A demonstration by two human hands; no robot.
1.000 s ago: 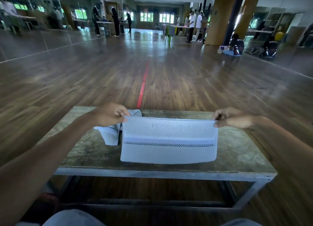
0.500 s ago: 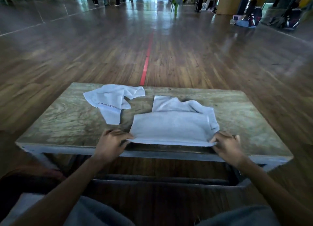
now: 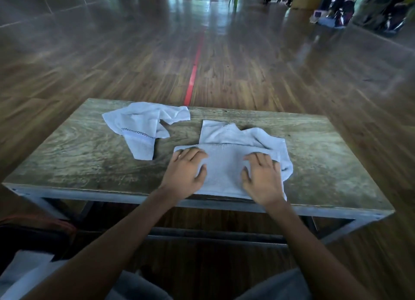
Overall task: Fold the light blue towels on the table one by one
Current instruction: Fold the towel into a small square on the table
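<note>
- Wood-plank flooring [image 3: 292,86] with a red line [image 3: 193,75] runs away behind a low, scuffed worktop [image 3: 89,165] on a metal frame.
- One light blue towel [image 3: 224,165] lies right of centre at the worktop's near edge. Its near layer is flat, while cloth bunches beyond it and at its right side.
- A second towel [image 3: 139,129] sits crumpled at the far left, well apart from both hands.
- A second ago the first towel was stretched in the air, pinched at its two upper corners. Half a second ago it was down, with the near corners still pinched.
- Now the left hand [image 3: 186,171] and right hand [image 3: 262,178] rest palm-down on the towel. Neither grip closes on anything, and the fingers are spread and pressing the cloth.
- That reads as a first fold laid and being smoothed. The rumpled far part probably needs flattening before the next fold, and the second towel has yet to be folded.
</note>
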